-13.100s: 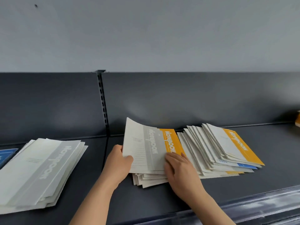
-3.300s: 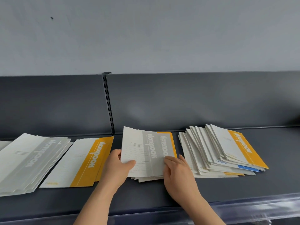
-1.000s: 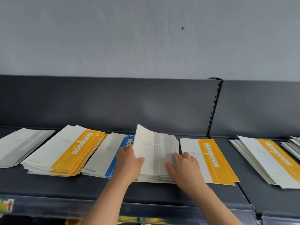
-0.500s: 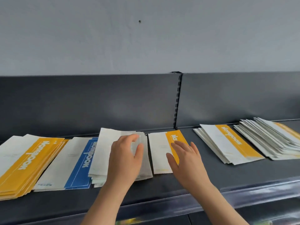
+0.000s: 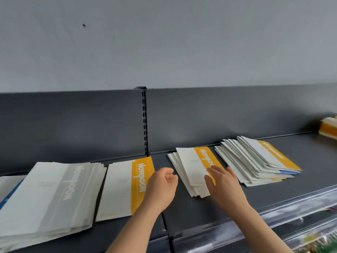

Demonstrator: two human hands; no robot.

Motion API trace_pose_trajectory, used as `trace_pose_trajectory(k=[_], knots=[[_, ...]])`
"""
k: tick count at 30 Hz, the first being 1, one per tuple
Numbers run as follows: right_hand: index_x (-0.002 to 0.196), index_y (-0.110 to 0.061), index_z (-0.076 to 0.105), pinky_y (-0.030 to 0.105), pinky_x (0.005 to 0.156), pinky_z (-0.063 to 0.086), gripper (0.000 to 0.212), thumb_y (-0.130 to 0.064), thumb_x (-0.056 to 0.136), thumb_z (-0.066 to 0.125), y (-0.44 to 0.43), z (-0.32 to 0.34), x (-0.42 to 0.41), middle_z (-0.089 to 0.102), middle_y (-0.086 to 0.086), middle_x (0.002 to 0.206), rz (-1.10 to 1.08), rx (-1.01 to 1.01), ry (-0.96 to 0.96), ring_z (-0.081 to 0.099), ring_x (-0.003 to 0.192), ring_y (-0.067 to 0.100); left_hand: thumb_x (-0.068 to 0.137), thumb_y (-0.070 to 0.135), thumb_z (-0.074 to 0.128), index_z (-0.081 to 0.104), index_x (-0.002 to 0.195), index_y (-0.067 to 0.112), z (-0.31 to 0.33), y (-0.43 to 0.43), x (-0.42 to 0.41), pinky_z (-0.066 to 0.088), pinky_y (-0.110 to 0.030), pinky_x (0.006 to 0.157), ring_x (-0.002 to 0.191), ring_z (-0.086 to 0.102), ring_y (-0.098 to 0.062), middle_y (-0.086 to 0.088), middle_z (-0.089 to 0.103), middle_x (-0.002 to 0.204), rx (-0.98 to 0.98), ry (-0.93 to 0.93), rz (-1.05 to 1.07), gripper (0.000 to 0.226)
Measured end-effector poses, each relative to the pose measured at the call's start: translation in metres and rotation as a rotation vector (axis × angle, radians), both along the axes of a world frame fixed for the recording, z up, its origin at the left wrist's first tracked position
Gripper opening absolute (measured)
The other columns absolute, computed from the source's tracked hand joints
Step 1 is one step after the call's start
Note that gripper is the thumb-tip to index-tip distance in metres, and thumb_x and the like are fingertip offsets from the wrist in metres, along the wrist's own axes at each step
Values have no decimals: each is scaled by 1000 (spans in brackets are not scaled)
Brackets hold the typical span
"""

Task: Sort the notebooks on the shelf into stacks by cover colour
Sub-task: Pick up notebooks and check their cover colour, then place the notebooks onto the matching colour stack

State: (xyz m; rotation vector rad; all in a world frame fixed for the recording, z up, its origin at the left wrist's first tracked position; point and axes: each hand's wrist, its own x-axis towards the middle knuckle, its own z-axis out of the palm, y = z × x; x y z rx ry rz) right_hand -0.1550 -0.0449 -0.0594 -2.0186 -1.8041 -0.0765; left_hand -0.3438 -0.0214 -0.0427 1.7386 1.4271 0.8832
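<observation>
Dark grey shelf, grey wall behind. Grey-cover stack is laid at left, orange notebook beside it, mixed fanned pile at right. L hand is curled, nothing held. R hand is laid flat, fingers straight, on centre orange-topped stack.

The shelf and its back panel: dark grey sheet metal, smooth, matt, with dull soft highlights. Covers of the grey-banded stack and the orange-banded notebook: thin smooth paper, near-matt with a faint sheen. The strip along the shelf's front edge: clear glossy plastic with streaked reflections; the wall above: matt, faintly uneven paint.
</observation>
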Motion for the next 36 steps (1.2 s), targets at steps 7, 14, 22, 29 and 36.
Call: trace_pose_trajectory(k=[7,14,22,29,36], knots=[[112,-18,63,18,109,16,29,-28,98,41,6,-15,37,60,-2,121,249,-5,-11,51,117,15,93,30,52,46,71,19,-14,24,49,31,-18,50,57,44,-9,5,52,71,-18,136,107,25],[119,-24,62,16,112,6,29,-24,97,44,7,-18,44,57,-13,129,448,8,106,48,122,2,89,21,62,49,100,14,-17,27,52,34,-11,43,74,55,-8,3,58,95,-74,72,260,19],[117,-21,54,31,117,18,31,-17,97,32,6,-16,50,64,-8,98,201,-5,29,58,97,9,87,18,61,47,103,15,-24,26,50,45,-17,51,86,60,-11,2,62,102,-106,-44,306,22],[141,-20,36,25,118,14,44,-10,98,32,-2,-5,49,62,-4,112,268,-56,124,51,116,14,83,22,71,57,116,19,-26,21,49,50,-19,64,96,63,-12,7,66,110,-71,-89,276,36],[91,-19,54,35,114,24,20,-11,92,36,6,-20,55,61,-5,104,183,-53,94,54,102,14,87,15,67,62,114,15,-25,19,49,52,-21,66,98,63,-16,3,67,111,-62,-77,255,28]])
